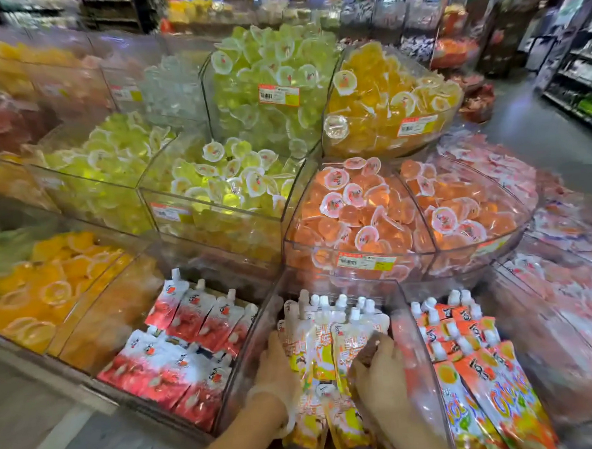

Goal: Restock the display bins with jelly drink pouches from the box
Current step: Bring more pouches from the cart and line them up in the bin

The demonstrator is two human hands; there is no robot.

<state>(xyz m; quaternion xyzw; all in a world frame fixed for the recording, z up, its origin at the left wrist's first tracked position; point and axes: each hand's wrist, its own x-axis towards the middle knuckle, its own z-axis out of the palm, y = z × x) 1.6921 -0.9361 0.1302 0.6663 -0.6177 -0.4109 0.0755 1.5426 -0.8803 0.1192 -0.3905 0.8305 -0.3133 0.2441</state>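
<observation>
A stack of white-and-orange jelly drink pouches (331, 339) with white spouts stands in the middle clear bin (253, 343) at the bottom of the head view. My left hand (278, 373), in a thin clear glove, holds the stack's left side. My right hand (377, 371) lies on its right side, fingers curled over the pouches. Red lychee pouches (188, 346) fill the bin to the left. Orange-flavour pouches (480, 369) fill the bin to the right. No box is in view.
Clear acrylic bins of jelly cups rise in tiers behind: orange ones (362, 214), yellow-green ones (224, 183), green ones (269, 74) and yellow ones (384, 96). Price labels (365, 260) sit on bin fronts. Shop shelves (582, 82) line an aisle at the right.
</observation>
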